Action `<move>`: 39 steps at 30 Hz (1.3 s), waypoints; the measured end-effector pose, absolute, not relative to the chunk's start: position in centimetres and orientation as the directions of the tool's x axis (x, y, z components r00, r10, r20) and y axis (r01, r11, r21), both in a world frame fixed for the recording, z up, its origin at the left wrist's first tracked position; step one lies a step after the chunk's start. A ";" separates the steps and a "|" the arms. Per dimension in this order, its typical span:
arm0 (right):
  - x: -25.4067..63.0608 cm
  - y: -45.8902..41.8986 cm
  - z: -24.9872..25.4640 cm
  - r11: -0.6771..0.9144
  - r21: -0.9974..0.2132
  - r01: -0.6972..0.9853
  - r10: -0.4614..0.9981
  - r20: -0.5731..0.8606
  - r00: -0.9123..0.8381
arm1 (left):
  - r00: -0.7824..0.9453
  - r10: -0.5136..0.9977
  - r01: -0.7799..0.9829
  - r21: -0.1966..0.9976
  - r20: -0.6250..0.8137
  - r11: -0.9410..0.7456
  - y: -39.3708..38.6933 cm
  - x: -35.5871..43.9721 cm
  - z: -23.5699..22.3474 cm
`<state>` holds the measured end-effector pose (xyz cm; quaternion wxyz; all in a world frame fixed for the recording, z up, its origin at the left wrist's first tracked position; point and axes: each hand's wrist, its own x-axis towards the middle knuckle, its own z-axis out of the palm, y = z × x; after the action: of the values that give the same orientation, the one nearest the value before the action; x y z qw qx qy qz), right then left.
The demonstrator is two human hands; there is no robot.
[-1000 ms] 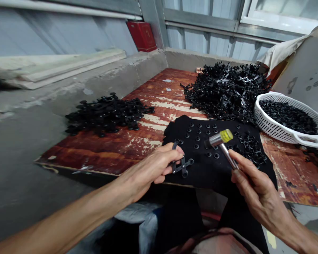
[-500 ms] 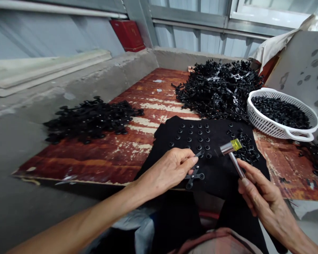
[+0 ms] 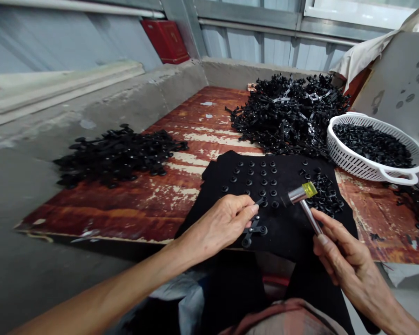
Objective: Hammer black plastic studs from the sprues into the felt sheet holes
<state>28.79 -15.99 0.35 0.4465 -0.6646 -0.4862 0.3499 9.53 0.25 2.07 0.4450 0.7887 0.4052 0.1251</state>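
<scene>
My left hand (image 3: 232, 218) pinches a dark linkage of jointed flat arms with round ends (image 3: 254, 229) at the near edge of a black cloth (image 3: 282, 232). One tip of the linkage lies by the nearest of the round black studs (image 3: 263, 193), which stand in rows on the cloth. In my right hand (image 3: 342, 253) is a small hammer (image 3: 302, 194) with a metal handle and a yellow face. Its head hangs over the cloth, to the right of the rows. Behind it lies a loose heap of small black studs (image 3: 323, 195). My left fingers hide part of the linkage.
A large pile of black linkages (image 3: 289, 116) rises at the back of the worn red-brown table (image 3: 132, 209). Another black pile (image 3: 118, 156) lies at the left. On the right sits a white basket (image 3: 356, 163) of small black parts. A low concrete ledge (image 3: 108, 107) borders the table.
Both hands keep nearly the same pose, with the linkage and the hammer still held. The whole view has shifted slightly.
</scene>
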 end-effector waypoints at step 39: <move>28.4 -13.0 2.6 0.261 -0.421 0.869 0.953 0.257 -0.161 | 0.650 0.750 0.582 0.716 -0.125 -0.385 0.5 9.7 2.3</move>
<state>28.42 -13.02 2.63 0.2396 -0.6016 -0.7569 0.0878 9.69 0.54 2.29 0.3802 0.8249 0.4035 0.1102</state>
